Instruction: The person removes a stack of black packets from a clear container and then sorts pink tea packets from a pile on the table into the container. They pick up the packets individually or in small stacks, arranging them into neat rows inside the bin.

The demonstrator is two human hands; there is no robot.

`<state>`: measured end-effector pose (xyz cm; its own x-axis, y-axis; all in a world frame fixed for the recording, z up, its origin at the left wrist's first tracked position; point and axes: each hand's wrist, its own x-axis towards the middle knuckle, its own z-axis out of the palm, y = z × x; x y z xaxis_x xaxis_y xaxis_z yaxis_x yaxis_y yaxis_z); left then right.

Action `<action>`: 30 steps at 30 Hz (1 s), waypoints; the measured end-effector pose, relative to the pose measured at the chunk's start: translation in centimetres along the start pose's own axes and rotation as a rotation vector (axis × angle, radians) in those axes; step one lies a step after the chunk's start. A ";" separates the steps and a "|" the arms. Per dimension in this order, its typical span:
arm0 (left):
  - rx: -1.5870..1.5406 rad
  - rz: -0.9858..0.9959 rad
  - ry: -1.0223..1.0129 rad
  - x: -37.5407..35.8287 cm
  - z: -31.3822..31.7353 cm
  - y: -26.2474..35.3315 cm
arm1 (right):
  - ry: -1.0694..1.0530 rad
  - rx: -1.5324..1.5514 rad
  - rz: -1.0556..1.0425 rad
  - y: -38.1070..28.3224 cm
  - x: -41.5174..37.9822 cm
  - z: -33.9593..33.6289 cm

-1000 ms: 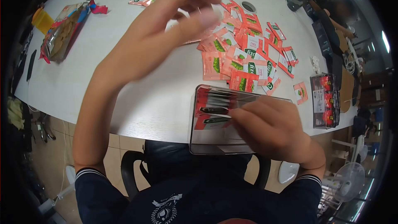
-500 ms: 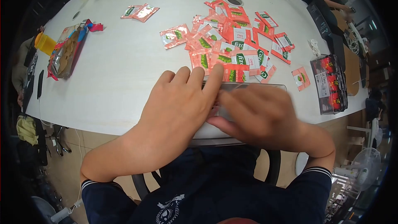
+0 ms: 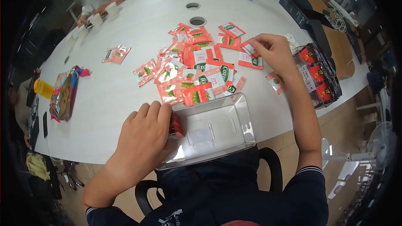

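A clear plastic box [image 3: 247,121] sits at the table's front edge. My left hand [image 3: 144,136] is curled over its left end, beside a row of red sachets [image 3: 176,126] standing inside; the palm hides part of them. Reaching to the right of the pile, my right hand [image 3: 274,52] pinches a pink-and-white sachet [image 3: 248,48] between thumb and fingers. Another sachet [image 3: 251,61] lies just below it. Many loose strawberry-pictured sachets [image 3: 213,77] are heaped behind the box.
Two sachets [image 3: 116,54] lie apart at left, near an opened snack bag [image 3: 65,96]. On the right stand a pack of red cups [image 3: 316,75] and one loose sachet [image 3: 275,82]. Paper cups [image 3: 112,9] are by another person at the far left. Cable holes [image 3: 197,21] pierce the table.
My right hand has moved from over the box to the pile's right side and pinches a sachet. My left hand has shifted to the box's left end. The view has turned.
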<state>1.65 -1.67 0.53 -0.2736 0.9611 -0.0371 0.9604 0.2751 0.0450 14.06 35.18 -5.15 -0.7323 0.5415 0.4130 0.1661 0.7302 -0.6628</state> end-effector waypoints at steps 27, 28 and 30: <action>-0.711 -0.008 0.209 4.4 -4.8 -5.8 | -0.431 0.062 0.054 -1.5 -1.5 3.1; -0.764 0.035 0.269 5.7 -4.1 -6.7 | -0.430 0.131 0.106 -1.8 -1.0 2.5; -0.849 0.089 0.327 8.4 -2.8 -8.0 | -0.434 0.266 0.206 -2.7 0.2 1.1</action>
<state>-8.50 4.26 2.62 -0.3263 0.9026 0.2809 0.6520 -0.0003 0.7582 12.78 32.86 -3.96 -0.9167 0.3995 -0.0006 0.2038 0.4663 -0.8608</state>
